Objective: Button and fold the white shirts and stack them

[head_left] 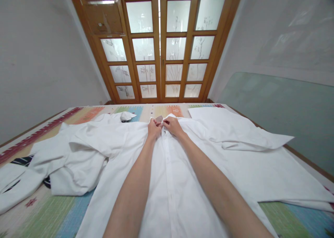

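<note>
A white button-up shirt (167,182) lies spread out with its front up and its collar at the far end. At the collar, my left hand (154,127) pinches the cloth on the left side of the front opening. My right hand (172,125) grips the collar edge just across from it, and the fingertips of both hands nearly meet. Any button between the fingers is too small to make out. Down the middle of the shirt runs the button placket.
Crumpled white clothing (78,151) with black striped parts lies on the left. Folded white cloth (261,168) lies on the right. Beneath is a colourful patterned bed cover (39,210). A pale green headboard-like panel (273,106) stands at right; wooden glass-paned doors (159,47) are beyond.
</note>
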The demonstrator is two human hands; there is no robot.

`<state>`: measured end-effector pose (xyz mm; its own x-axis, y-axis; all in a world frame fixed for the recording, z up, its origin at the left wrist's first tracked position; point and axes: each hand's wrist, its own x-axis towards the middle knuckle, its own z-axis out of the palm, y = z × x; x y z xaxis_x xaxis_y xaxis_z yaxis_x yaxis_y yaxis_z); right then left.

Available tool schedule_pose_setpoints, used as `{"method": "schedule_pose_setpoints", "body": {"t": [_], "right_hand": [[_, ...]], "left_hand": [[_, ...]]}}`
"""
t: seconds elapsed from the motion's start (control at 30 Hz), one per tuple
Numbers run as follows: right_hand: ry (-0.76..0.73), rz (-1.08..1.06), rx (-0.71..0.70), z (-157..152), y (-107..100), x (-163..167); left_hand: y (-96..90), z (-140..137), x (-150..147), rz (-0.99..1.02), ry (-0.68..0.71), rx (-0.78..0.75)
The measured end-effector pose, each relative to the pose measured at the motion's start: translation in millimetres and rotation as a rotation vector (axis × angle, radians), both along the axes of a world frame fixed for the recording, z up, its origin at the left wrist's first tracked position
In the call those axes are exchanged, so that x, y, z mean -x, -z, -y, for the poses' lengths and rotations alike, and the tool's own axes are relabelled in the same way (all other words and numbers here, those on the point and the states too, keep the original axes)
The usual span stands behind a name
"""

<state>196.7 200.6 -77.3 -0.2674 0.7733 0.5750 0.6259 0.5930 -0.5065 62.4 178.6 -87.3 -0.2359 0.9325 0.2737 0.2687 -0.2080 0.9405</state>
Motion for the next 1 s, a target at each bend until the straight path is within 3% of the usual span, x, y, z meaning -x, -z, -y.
{"method": "schedule_pose_setpoints", "body": {"t": [0.4,0.73,1.0], "right_hand": [[-0.021,-0.171,0.055,1.0,5.3,-3.6],[-0.031,-0.182,0.050,3.6,4.3,-1.6],[-0.038,-0.226,0.037,4.5,4.5,2.6]], "left_hand": [[2.2,-4.3,0.7,0.258,0.096,0.060],[-4.1,-2.7,1.1,0.248,0.049,0.059],[-4.7,-8.1,3.0,0.519,0.094,0.148]]}}
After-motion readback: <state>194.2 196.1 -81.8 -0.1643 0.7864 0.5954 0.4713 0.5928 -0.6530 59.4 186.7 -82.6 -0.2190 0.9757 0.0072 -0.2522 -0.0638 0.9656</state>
